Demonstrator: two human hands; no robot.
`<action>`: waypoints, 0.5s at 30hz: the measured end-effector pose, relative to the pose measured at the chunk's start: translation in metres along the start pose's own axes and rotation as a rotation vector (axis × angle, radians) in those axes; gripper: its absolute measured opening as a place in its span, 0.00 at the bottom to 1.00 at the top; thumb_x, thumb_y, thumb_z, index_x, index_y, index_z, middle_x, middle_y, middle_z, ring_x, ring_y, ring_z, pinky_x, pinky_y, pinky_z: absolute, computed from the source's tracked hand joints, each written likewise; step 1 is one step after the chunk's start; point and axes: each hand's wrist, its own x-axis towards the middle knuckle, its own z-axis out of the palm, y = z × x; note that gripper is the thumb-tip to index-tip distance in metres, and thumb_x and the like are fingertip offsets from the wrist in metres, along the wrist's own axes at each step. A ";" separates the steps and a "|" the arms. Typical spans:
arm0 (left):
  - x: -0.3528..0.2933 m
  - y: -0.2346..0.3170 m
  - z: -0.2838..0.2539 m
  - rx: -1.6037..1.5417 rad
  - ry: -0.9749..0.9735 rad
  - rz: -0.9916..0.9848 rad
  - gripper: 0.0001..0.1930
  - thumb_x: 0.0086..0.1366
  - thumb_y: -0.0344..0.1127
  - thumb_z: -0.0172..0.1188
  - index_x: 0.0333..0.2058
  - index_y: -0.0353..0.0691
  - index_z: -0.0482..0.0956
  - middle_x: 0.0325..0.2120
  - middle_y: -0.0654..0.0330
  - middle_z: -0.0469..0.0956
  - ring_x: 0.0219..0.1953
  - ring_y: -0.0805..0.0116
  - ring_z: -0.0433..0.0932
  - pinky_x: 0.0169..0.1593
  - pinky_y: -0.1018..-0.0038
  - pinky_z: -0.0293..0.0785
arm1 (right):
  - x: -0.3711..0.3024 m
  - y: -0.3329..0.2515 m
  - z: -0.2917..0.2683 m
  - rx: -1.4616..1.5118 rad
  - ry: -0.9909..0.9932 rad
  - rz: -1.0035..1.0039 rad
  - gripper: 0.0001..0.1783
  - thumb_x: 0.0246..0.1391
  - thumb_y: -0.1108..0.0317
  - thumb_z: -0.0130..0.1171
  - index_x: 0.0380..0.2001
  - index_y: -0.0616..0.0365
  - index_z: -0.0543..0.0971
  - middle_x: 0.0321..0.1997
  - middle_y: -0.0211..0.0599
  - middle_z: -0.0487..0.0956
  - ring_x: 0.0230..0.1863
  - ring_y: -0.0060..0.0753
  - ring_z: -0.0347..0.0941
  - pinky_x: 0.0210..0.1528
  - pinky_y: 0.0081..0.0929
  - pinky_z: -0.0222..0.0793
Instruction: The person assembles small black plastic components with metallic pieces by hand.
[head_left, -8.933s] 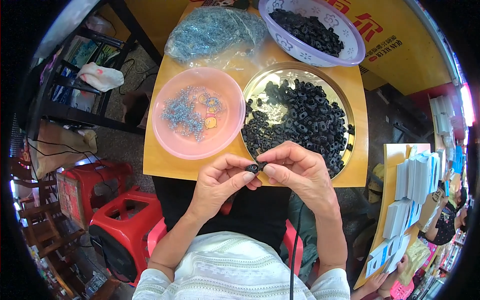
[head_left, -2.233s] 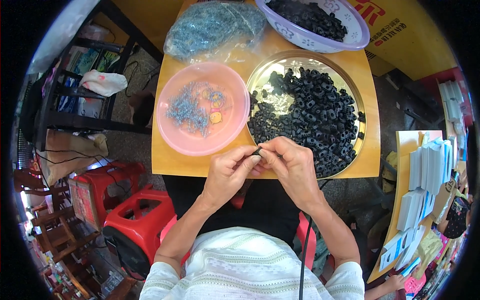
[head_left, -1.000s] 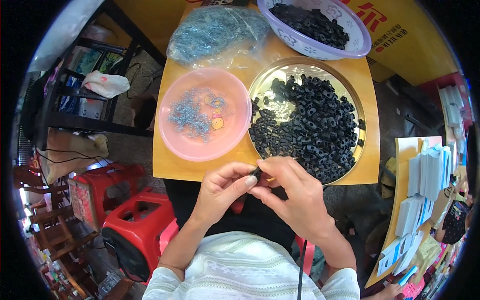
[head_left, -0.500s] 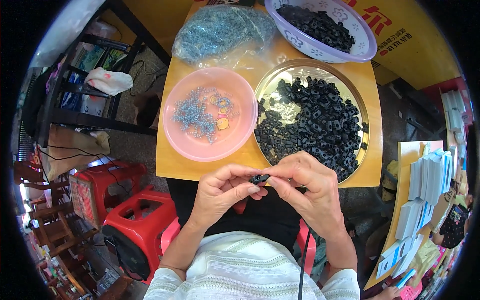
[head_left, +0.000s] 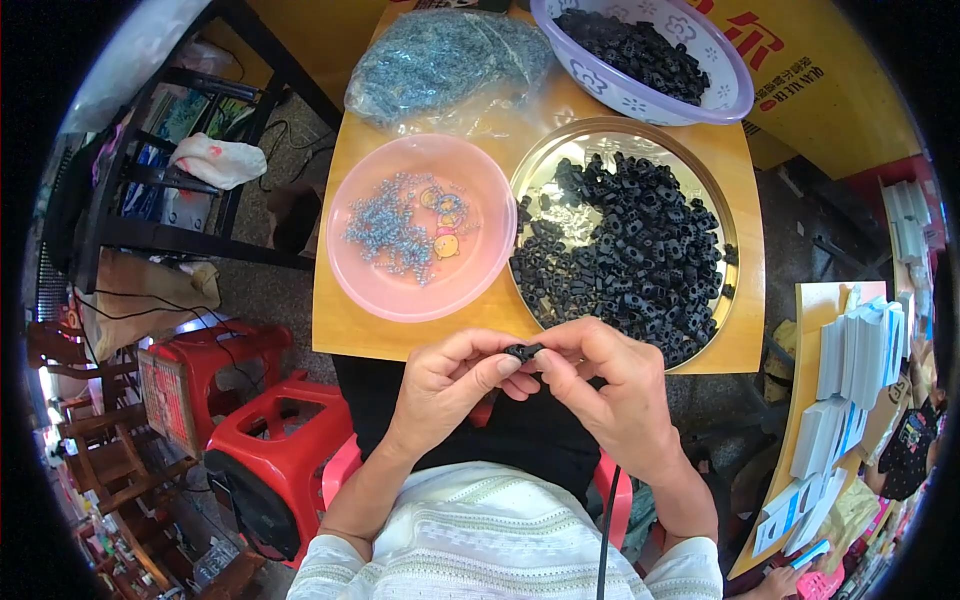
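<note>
Just off the table's near edge, a small black plastic cord lock point(head_left: 522, 352) is held in front of my body. My left hand point(head_left: 442, 388) pinches one end of it between thumb and fingers. At its other end are the closed thumb and forefinger of my right hand point(head_left: 615, 392); they hide part of the piece. Beyond my hands, a round gold tray point(head_left: 568, 218) carries a heap of black plastic pieces point(head_left: 640, 240). To its left, a pink bowl point(head_left: 365, 295) contains many small metal springs point(head_left: 385, 235).
A clear plastic bag point(head_left: 445, 65) full of springs lies at the table's far side. Right of it stands a purple-rimmed basin point(head_left: 625, 108) of black pieces. Red stools point(head_left: 275, 430) stand at left; stacked white boxes point(head_left: 840, 370) are on a side table at right.
My right hand has dropped slightly and shifted a little left. The cord lock has tilted a bit between my fingers and stays pinched.
</note>
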 end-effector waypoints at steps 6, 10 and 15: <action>0.003 -0.003 -0.005 -0.187 -0.055 -0.074 0.11 0.70 0.30 0.53 0.47 0.29 0.74 0.36 0.52 0.81 0.35 0.67 0.83 0.38 0.76 0.81 | 0.000 -0.004 -0.007 -0.100 -0.029 -0.065 0.07 0.55 0.76 0.60 0.37 0.67 0.78 0.31 0.39 0.78 0.28 0.27 0.79 0.28 0.21 0.77; 0.006 -0.010 -0.007 -0.446 -0.128 -0.157 0.12 0.72 0.34 0.51 0.45 0.30 0.74 0.35 0.51 0.81 0.34 0.66 0.83 0.38 0.75 0.81 | 0.000 -0.002 -0.007 -0.106 -0.006 -0.076 0.07 0.55 0.76 0.61 0.37 0.67 0.78 0.31 0.39 0.78 0.29 0.27 0.79 0.28 0.20 0.77; 0.006 -0.016 -0.005 -0.476 -0.150 -0.208 0.12 0.71 0.34 0.51 0.46 0.32 0.74 0.36 0.50 0.81 0.35 0.65 0.83 0.38 0.75 0.81 | 0.000 -0.001 -0.009 -0.093 0.011 -0.049 0.07 0.55 0.77 0.61 0.37 0.66 0.79 0.31 0.39 0.78 0.30 0.24 0.80 0.29 0.20 0.77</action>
